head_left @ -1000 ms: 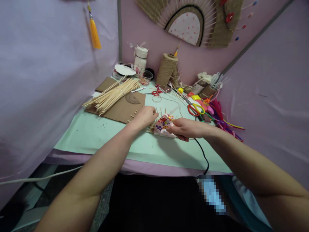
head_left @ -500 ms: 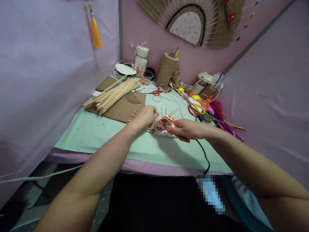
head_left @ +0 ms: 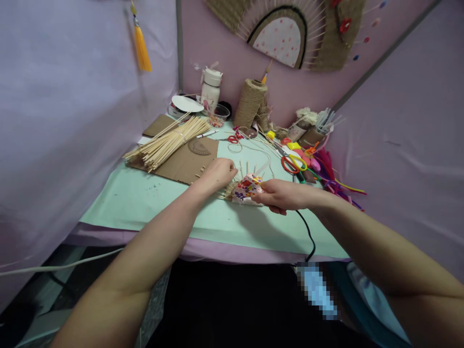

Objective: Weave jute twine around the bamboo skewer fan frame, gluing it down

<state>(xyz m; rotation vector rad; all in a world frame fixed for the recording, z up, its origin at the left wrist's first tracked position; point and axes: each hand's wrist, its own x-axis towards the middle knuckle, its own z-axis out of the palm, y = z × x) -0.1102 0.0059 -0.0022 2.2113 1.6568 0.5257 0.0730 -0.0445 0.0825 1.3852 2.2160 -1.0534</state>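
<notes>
My right hand (head_left: 284, 194) grips the right side of a small floral-patterned piece (head_left: 247, 188), thumb on top and fingers beneath. Thin wooden sticks (head_left: 247, 167) fan out from the piece's far and left sides. Brown twine (head_left: 229, 192) is woven around the sticks along its left edge. Just left of the piece, my left hand (head_left: 222, 173) is closed in a pinch above the sticks. What its fingertips hold is too small to make out. A loose strand of twine (head_left: 268, 154) curves over the table behind the piece.
A bundle of sticks (head_left: 172, 141) lies on cardboard (head_left: 181, 166) at left. Behind stand a white bottle (head_left: 210, 89) and a twine spool (head_left: 250, 104). Red scissors (head_left: 233, 139), orange-and-yellow scissors (head_left: 295, 163) and pipe cleaners (head_left: 328, 169) lie rightward. A black cable (head_left: 308, 229) crosses the front edge.
Both hands and the floral piece keep nearly the same place. The whole view has shifted very slightly.
</notes>
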